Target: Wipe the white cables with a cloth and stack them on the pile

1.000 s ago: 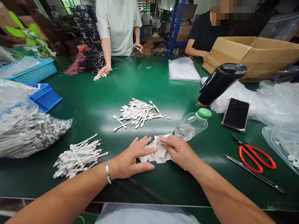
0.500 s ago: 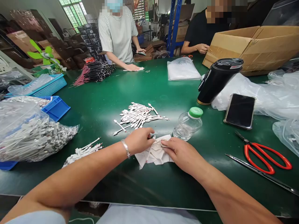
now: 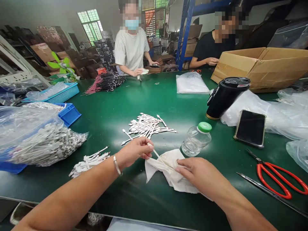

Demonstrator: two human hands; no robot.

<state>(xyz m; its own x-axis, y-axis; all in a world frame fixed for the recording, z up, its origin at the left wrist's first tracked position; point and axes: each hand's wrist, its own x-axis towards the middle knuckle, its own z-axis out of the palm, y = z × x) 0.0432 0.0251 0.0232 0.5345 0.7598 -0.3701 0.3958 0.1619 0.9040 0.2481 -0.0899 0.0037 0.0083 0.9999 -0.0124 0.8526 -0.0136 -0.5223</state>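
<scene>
Left hand [image 3: 135,150] pinches one white cable [image 3: 156,153] at the edge of the cloth [image 3: 178,182], which the right hand [image 3: 201,171] grips; this piece appears in progress, but whether the far pile [image 3: 145,125] beyond the cloth or near pile [image 3: 88,163] left of it is finished cannot be confirmed.

- The cloth [image 3: 171,173] is lying on the table [image 3: 101,115], between the left hand [image 3: 134,150] and the right hand [image 3: 202,175].
- The far pile of wires [image 3: 145,125] is sitting behind the left hand.
- The near pile of wires [image 3: 88,163] is sitting left of that hand.
- The bottle [image 3: 195,141] is standing behind the right hand.
- The cup [image 3: 227,98] is standing behind the bottle, farther right.
- The phone [image 3: 250,128] is lying in front of the cup.
- The scissors [image 3: 259,161] are lying in front of the phone.
</scene>
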